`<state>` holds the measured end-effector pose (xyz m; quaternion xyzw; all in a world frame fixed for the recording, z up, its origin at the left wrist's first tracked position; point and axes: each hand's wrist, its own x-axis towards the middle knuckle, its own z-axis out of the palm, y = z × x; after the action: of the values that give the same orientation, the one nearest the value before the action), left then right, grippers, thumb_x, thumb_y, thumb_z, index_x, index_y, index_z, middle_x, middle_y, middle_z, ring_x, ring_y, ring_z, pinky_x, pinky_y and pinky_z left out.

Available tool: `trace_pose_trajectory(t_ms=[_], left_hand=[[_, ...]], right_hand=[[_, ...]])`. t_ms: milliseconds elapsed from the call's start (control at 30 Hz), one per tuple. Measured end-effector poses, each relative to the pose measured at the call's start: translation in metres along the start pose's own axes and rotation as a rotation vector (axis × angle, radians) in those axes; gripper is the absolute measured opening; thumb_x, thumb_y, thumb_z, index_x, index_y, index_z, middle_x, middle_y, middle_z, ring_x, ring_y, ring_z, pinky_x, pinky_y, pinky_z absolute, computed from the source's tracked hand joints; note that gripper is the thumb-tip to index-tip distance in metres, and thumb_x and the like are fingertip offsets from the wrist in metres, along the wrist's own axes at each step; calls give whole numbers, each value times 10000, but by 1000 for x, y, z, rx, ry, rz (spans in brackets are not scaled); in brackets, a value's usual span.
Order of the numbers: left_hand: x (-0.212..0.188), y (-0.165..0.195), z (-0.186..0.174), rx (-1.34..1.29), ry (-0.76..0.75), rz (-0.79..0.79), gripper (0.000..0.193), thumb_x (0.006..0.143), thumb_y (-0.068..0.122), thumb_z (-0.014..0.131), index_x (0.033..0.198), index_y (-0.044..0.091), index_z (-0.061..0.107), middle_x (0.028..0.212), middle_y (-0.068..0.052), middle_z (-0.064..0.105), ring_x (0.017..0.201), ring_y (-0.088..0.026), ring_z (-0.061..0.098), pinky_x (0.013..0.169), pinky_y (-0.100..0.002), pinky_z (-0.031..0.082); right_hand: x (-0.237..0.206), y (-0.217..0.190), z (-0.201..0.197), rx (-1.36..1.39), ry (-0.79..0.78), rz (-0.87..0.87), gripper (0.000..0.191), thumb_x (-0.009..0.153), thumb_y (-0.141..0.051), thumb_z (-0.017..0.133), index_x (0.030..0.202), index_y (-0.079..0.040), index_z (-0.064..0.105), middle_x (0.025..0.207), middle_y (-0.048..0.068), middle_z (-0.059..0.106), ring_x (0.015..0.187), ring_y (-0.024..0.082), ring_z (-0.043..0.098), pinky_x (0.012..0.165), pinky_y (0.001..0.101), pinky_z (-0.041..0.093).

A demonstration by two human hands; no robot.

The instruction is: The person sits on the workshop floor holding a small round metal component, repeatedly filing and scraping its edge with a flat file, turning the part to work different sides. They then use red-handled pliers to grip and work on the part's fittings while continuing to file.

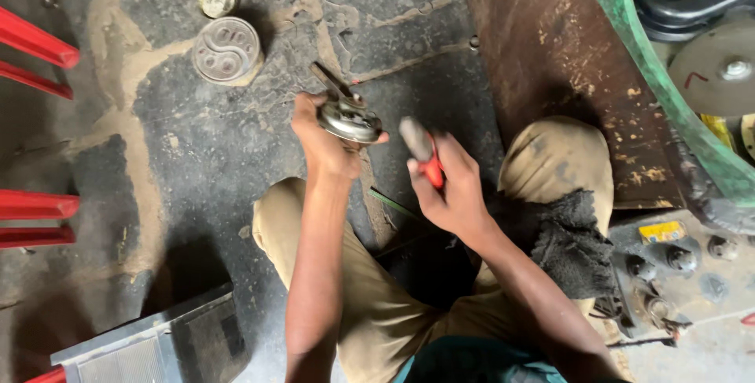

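while left hand (pixel 322 143) grips round metal part (pixel 350 119) tight, right hand (pixel 448 186) fist closed on red-handled tool (pixel 421 151), tool just right of part, axis tilted up-left.

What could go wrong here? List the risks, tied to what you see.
1. The left hand grips the round metal part in mid-air over the concrete floor; a slip could drop it.
2. The right hand brings the red-handled tool close to the left fingers; it may strike them.
3. The dark rag on the knee could slide off.
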<state>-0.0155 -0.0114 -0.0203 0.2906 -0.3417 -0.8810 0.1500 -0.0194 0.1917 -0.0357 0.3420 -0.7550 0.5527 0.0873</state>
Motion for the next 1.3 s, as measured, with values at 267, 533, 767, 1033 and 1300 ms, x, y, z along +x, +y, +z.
trace_pose_trajectory(t_ms=[267,533,767,1033,1300], left_hand=[[-1,-7,0,-97,-48,8,442,895,416,442,1028,18,580,878,-174,672,711,-323,669,562,-582,590],[4,-7,-6,-76,-35,-9,454,884,430,434,1010,18,578,878,-171,688,695,-288,658,540,-509,565],[-1,-10,2,-80,-12,7,321,894,370,480,1011,72,506,878,-166,660,760,-263,666,599,-453,549],[-9,-7,8,-17,19,-6,324,845,379,463,992,95,513,823,-141,659,686,-263,634,541,-484,561],[4,-14,-6,-144,-34,82,277,889,300,509,986,41,528,807,-160,621,753,-288,645,706,-414,535]], right_hand=[[0,23,9,-515,-114,44,791,611,-9,706,1361,32,457,1170,233,485,1074,438,486,860,580,376],[2,16,7,-544,-83,-92,844,602,-17,696,1399,20,422,1234,206,431,1116,392,390,960,535,281],[6,15,3,-654,-29,-160,681,669,-46,727,1310,17,506,1149,189,472,1040,386,445,897,536,350],[11,19,1,-795,83,-237,265,759,-100,778,905,-57,561,852,132,519,721,340,561,649,474,482],[7,10,7,-663,45,-154,306,651,-83,752,895,-49,571,837,131,545,691,371,605,572,454,495]])
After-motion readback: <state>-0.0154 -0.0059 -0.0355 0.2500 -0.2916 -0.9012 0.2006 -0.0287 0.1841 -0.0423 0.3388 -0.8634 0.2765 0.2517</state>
